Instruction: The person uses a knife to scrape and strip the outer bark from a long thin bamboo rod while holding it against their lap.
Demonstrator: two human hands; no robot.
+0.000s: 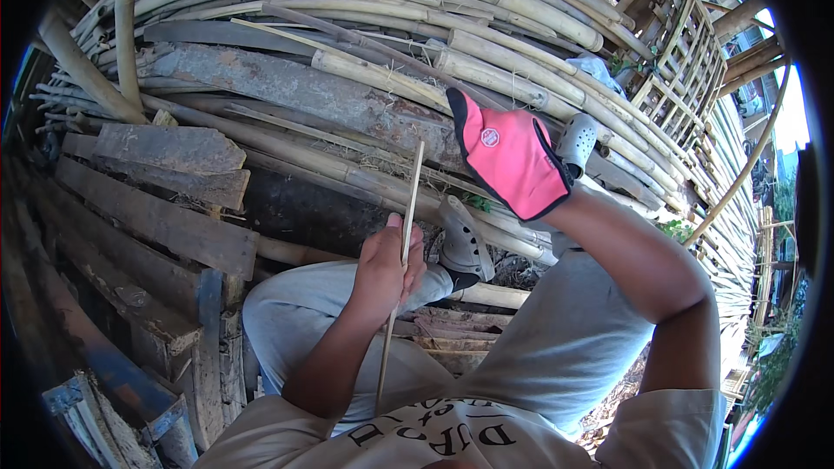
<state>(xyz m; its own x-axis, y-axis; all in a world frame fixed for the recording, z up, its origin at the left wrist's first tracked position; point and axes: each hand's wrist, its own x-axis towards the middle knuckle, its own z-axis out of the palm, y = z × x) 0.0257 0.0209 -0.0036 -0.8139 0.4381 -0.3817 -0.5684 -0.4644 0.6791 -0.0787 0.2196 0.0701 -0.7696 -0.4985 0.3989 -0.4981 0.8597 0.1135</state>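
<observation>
Outdoors, bamboo poles (486,69) stacked, weathered planks (165,217) left.

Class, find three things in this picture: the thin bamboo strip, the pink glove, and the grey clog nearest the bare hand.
Bamboo strip (415,181), head view, on its upper length above the left hand (388,267).
Pink glove (508,159), head view, on the back of the right hand.
Grey clog (465,243), head view, on its top.

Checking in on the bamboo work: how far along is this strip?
Done: a thin bamboo strip is already split off. In hand: the bare left hand grips it upright; the gloved right hand is raised and empty, no tool showing. Left: a big pile of whole bamboo poles lies ahead.
</observation>
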